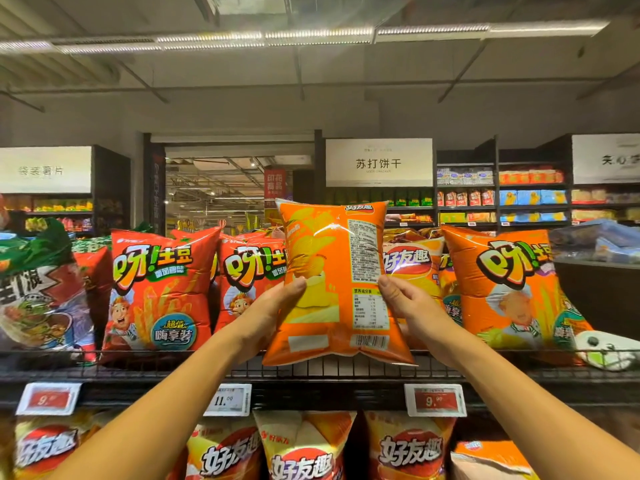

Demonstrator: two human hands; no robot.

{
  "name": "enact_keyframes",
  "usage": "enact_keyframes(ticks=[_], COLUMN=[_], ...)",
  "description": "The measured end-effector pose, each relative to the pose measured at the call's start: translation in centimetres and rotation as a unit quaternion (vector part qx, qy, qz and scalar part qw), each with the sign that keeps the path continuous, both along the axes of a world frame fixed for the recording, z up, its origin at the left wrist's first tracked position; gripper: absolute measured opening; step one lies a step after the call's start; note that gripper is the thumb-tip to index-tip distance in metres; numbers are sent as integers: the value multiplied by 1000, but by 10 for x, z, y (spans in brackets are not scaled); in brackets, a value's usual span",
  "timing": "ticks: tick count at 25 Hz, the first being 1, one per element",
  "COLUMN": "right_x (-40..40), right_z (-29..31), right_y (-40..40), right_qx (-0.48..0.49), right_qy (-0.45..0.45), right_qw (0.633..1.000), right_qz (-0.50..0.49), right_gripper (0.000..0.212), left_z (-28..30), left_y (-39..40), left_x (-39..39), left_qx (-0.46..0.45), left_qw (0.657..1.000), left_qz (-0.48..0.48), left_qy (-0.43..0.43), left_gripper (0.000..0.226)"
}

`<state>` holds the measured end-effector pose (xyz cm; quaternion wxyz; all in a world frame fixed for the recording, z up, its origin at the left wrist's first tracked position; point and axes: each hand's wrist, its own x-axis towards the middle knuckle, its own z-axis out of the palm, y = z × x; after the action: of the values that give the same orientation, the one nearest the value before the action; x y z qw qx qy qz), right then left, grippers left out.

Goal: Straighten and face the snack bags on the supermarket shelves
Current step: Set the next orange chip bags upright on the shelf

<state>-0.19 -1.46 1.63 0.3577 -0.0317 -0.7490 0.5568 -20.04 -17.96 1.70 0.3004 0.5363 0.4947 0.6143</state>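
I hold an orange chip bag [334, 282] upright above the wire top shelf [311, 370], its back with nutrition table and barcode turned toward me. My left hand [273, 306] grips its left edge, thumb on the printed side. My right hand [408, 303] grips its right edge the same way. Behind it stands another bag of the same brand [412, 268], front facing me. Red fries bags [156, 292] [249, 275] stand to the left and an orange fries bag [509, 289] to the right.
A green and purple noodle pack [38, 292] leans at the far left, a white and green pack [609, 351] lies at the right end. Price tags [227, 400] hang on the shelf edge. Chip bags [304, 445] fill the shelf below. Cracker shelves [498, 195] stand behind.
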Motion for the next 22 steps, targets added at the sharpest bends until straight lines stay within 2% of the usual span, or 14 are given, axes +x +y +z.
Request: enact_keyframes(ticks=[3,7,11,16,19,22], right_x=[0,-2,-4,-4,1,9], right_z=[1,2,0,-2,-2,-4], right_y=[0,1,3,5,13,23], right_qx=[-5,-9,-7,5,32,61], right_qy=[-14,-31,-58,-53,-43,-49], right_qw=[1000,999,998,999,999,997], right_qz=[-15,-23,-25,-8,3,8], right_gripper=[55,65,62,62,57,65], left_z=[2,1,-1,-2,3,6], left_y=[-1,-2,-3,-6,-10,-16], left_x=[2,5,1,-1,-5,-10], left_qx=[-12,-20,-40,-34,-26,-31], left_qw=[1000,1000,999,998,997,991], left_qz=[-15,-9,14,19,20,12], left_qy=[-8,-10,2,40,68,127], left_gripper=[67,69,73,63,81,86])
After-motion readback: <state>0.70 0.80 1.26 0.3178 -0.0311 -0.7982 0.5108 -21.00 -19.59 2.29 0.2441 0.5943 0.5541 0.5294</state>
